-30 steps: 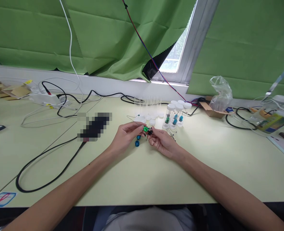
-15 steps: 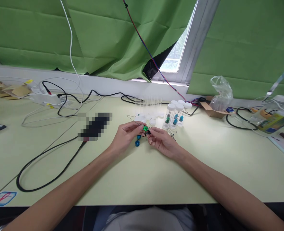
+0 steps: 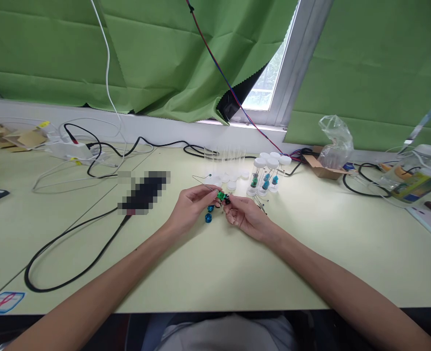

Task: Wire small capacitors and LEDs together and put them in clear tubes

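Observation:
Between thumb and fingers, my left hand (image 3: 190, 208) pinches a small green plastic piece (image 3: 221, 195). Pressed close against its right side is a small black piece (image 3: 227, 199), gripped by the fingertips of my right hand (image 3: 251, 218). Whether the two pieces are joined I cannot tell. Two small blue pieces lie on the table just under my hands: one round blue piece (image 3: 208, 218) in full sight, and another blue piece (image 3: 210, 208) partly hidden by my left fingers. A thin metal wire (image 3: 203, 177) with a dark bead-like end rests behind my left hand.
Several white-capped clear tubes (image 3: 255, 185) holding green and blue pieces stand behind my right hand, with thin metal pins (image 3: 261, 204) before them. Clear empty tubes (image 3: 230, 158) stand further left. A cardboard box (image 3: 323, 167) with a plastic bag and a looped black cable (image 3: 30, 253) flank the work.
My right hand has shifted very slightly, and the black piece now shows more plainly beside the green one. My left hand stays put.

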Available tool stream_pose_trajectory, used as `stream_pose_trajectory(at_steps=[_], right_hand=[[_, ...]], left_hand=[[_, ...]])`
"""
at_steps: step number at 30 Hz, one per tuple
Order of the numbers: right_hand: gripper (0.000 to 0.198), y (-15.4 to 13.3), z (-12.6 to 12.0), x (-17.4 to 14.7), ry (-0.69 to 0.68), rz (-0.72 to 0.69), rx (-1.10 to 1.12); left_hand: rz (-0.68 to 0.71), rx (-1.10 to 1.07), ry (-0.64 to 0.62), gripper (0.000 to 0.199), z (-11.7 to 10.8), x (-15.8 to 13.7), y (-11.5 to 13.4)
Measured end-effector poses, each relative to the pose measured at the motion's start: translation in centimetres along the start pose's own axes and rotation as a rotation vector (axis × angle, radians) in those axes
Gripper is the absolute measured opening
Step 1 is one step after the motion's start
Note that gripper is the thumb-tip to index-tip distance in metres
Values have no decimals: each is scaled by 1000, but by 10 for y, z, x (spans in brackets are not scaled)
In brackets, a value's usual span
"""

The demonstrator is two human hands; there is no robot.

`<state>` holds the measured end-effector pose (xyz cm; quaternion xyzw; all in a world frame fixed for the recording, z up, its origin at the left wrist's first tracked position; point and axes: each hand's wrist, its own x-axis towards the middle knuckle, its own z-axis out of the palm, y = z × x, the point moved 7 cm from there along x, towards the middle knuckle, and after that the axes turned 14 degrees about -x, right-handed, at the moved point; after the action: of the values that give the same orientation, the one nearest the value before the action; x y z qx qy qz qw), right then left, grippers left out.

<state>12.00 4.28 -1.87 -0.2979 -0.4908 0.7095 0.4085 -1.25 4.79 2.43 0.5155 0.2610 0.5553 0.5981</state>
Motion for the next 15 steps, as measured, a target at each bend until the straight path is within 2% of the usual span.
stream_pose_trajectory(at_steps=[8, 15], right_hand=[[45, 3, 1, 0, 1, 50, -57], [32, -5, 0, -2, 24, -35, -13]], left_hand=[[3, -10, -7, 23, 0, -1, 0], [-1, -2, 13, 24, 0, 0, 0]])
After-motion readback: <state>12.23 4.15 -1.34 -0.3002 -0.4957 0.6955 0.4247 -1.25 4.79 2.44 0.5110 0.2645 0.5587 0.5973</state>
